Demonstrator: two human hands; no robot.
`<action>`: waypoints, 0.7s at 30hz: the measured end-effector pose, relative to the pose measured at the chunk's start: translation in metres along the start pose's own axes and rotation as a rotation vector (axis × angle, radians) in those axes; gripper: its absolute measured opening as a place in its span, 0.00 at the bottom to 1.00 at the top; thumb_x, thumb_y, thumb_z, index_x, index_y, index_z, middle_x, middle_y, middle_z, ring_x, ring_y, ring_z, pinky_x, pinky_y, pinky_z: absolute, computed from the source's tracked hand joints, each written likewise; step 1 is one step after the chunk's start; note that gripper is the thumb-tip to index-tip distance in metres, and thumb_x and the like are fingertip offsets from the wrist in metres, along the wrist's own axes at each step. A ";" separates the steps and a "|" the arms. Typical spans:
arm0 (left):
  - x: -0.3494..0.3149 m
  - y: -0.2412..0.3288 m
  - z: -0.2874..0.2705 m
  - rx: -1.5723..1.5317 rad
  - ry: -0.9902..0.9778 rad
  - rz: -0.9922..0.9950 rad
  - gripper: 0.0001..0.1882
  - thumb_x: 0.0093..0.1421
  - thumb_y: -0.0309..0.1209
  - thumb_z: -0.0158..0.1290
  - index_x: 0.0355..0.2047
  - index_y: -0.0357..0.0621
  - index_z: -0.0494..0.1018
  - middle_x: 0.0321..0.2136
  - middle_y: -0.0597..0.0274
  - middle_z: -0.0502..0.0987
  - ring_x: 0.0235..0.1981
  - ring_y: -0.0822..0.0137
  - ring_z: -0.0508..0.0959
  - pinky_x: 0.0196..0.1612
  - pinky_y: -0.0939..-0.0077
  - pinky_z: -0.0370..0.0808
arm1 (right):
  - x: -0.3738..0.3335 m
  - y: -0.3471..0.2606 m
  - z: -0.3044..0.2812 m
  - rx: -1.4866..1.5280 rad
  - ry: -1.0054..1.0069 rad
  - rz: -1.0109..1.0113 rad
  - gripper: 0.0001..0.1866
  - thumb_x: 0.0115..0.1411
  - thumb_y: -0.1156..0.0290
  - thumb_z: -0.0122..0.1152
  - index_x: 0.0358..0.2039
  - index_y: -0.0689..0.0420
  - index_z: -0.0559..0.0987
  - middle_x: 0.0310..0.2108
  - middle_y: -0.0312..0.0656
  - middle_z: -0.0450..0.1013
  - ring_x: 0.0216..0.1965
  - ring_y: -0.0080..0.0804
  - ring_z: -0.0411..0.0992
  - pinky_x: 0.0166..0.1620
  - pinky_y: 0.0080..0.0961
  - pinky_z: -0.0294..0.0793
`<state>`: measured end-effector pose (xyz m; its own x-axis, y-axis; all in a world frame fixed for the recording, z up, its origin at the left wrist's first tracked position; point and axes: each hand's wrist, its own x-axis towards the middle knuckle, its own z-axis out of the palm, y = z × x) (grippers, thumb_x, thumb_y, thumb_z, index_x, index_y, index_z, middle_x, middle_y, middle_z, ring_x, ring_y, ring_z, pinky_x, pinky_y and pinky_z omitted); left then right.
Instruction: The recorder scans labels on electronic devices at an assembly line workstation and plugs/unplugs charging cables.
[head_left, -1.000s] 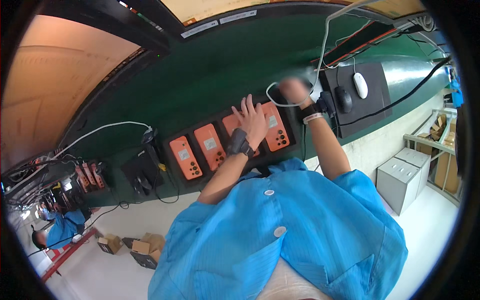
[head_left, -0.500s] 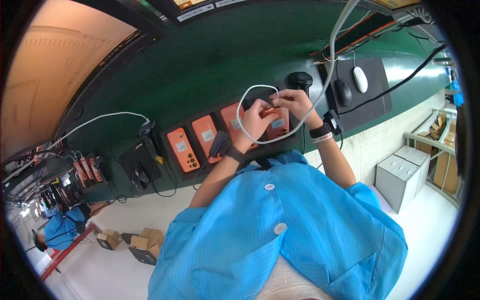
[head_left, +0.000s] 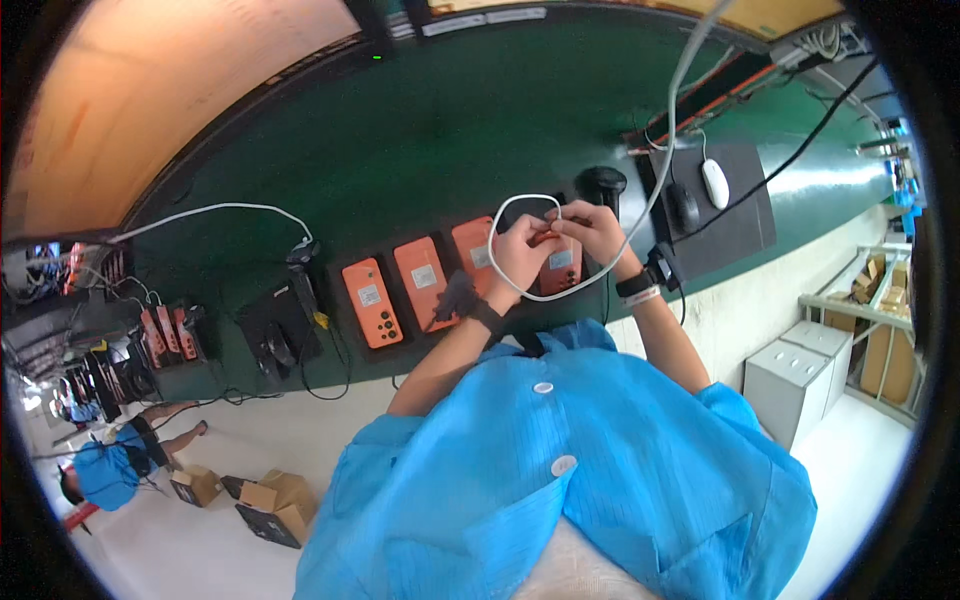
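Cardboard boxes [head_left: 265, 505] lie open on the floor at far left, their contents too small to tell. On the green bench [head_left: 400, 150] orange handsets [head_left: 372, 301] sit in a row, each with a pale square label. Left hand [head_left: 520, 255] and right hand [head_left: 590, 225] meet over the rightmost orange handset [head_left: 560, 272], fingers pinched narrow on a white cable [head_left: 500, 225] looped above it. Grey bins [head_left: 800, 375] stand at right.
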<state>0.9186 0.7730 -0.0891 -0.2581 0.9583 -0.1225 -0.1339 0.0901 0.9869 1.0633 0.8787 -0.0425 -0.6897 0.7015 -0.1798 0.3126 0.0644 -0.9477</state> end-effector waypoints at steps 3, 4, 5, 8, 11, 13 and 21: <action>0.004 -0.003 -0.005 0.136 -0.002 0.074 0.22 0.59 0.30 0.64 0.48 0.34 0.68 0.39 0.54 0.81 0.42 0.66 0.81 0.47 0.72 0.78 | 0.003 0.021 0.007 0.009 0.055 -0.102 0.13 0.63 0.71 0.62 0.45 0.65 0.82 0.43 0.44 0.78 0.45 0.28 0.75 0.47 0.24 0.74; 0.006 -0.004 -0.012 0.239 0.000 0.143 0.25 0.59 0.33 0.64 0.50 0.34 0.67 0.40 0.52 0.81 0.43 0.63 0.81 0.48 0.69 0.77 | 0.006 0.029 0.008 0.029 0.036 -0.092 0.17 0.64 0.72 0.61 0.52 0.65 0.78 0.47 0.44 0.76 0.48 0.28 0.74 0.49 0.25 0.73; 0.007 -0.004 -0.022 0.324 0.003 0.235 0.28 0.59 0.35 0.64 0.53 0.34 0.65 0.41 0.51 0.80 0.44 0.60 0.81 0.49 0.67 0.77 | 0.009 0.039 0.013 0.271 0.005 -0.077 0.22 0.64 0.74 0.60 0.58 0.65 0.73 0.47 0.44 0.76 0.47 0.27 0.74 0.50 0.26 0.74; -0.006 -0.005 -0.092 0.777 0.029 0.491 0.25 0.60 0.38 0.60 0.52 0.36 0.68 0.56 0.44 0.69 0.59 0.46 0.68 0.61 0.56 0.67 | 0.024 0.059 0.005 0.020 0.056 0.067 0.25 0.61 0.78 0.61 0.60 0.65 0.71 0.43 0.36 0.75 0.42 0.19 0.71 0.45 0.19 0.73; -0.047 0.002 -0.181 1.115 0.270 0.472 0.24 0.63 0.41 0.56 0.51 0.37 0.69 0.54 0.46 0.69 0.58 0.45 0.67 0.63 0.49 0.64 | 0.048 0.068 0.005 0.036 0.282 -0.055 0.27 0.61 0.77 0.61 0.61 0.65 0.70 0.40 0.36 0.75 0.38 0.22 0.71 0.43 0.21 0.74; -0.068 -0.004 -0.232 1.386 0.340 0.380 0.30 0.63 0.47 0.55 0.54 0.31 0.67 0.55 0.43 0.68 0.59 0.44 0.67 0.64 0.46 0.61 | 0.061 0.073 0.006 -0.176 0.378 -0.143 0.27 0.61 0.76 0.62 0.60 0.65 0.70 0.42 0.43 0.76 0.43 0.30 0.74 0.50 0.26 0.74; -0.094 -0.064 -0.287 1.391 0.423 0.508 0.21 0.63 0.41 0.54 0.45 0.33 0.70 0.39 0.46 0.73 0.45 0.45 0.73 0.53 0.53 0.69 | 0.049 0.122 0.031 -0.705 0.699 -0.428 0.29 0.68 0.65 0.55 0.65 0.64 0.62 0.63 0.57 0.61 0.65 0.50 0.60 0.67 0.39 0.57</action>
<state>0.6766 0.5993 -0.1710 -0.2749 0.8422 0.4639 0.9569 0.1926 0.2175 1.0481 0.8989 -0.1750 -0.3756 0.7592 0.5316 0.5937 0.6375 -0.4909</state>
